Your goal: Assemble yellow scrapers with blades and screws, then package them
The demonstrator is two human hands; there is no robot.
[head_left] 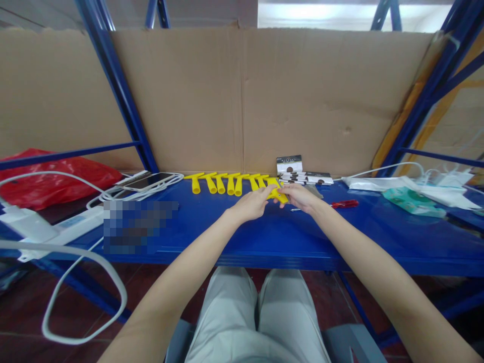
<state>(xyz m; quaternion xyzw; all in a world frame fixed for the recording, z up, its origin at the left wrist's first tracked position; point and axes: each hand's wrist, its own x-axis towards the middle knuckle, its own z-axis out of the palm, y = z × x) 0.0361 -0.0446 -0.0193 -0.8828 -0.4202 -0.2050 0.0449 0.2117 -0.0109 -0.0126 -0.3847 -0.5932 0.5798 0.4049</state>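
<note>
Both of my hands meet over the blue table, holding one yellow plastic scraper (280, 195) with a flat head. My left hand (254, 202) has its fingers closed on the scraper's left side. From the other side, my right hand (298, 195) pinches it, its fingertips partly hidden. To the left, several like yellow scrapers (231, 185) lie in a row, their hollow round handles toward me. Just right of my right wrist lies a screwdriver (344, 203) with a red handle; its shaft passes behind the wrist.
Small black-and-white boxes (289, 164) and flat packets (293, 177) lie against the cardboard (321, 101). On the left are a phone (149, 181), white cables, a power strip (71, 232) and a red bag (56, 174). A green packet (412, 201) lies right. Blue posts (117, 85) frame the table.
</note>
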